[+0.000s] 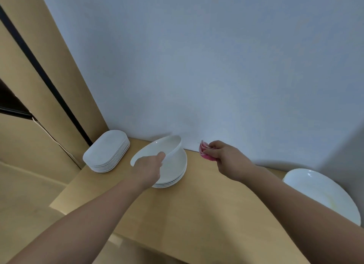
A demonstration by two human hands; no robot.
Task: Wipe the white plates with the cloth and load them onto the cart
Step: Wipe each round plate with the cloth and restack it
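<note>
Both hands are busy, head cam only. Left hand [149, 167] grips the near rim of the top plate [173, 151] and holds it tipped up off the round stack [171, 182] on the wooden counter [197, 204]. Right hand [218, 152] pinches the bunched pink cloth [204, 151] just right of that plate, not touching it. Key bit imo: the plate's hollow faces me and leftish, so the cloth is on its back side and has to come over the far rim. Oval plates [107, 151] sit further left, one big plate [323, 193] far right. No cart in sight.
</note>
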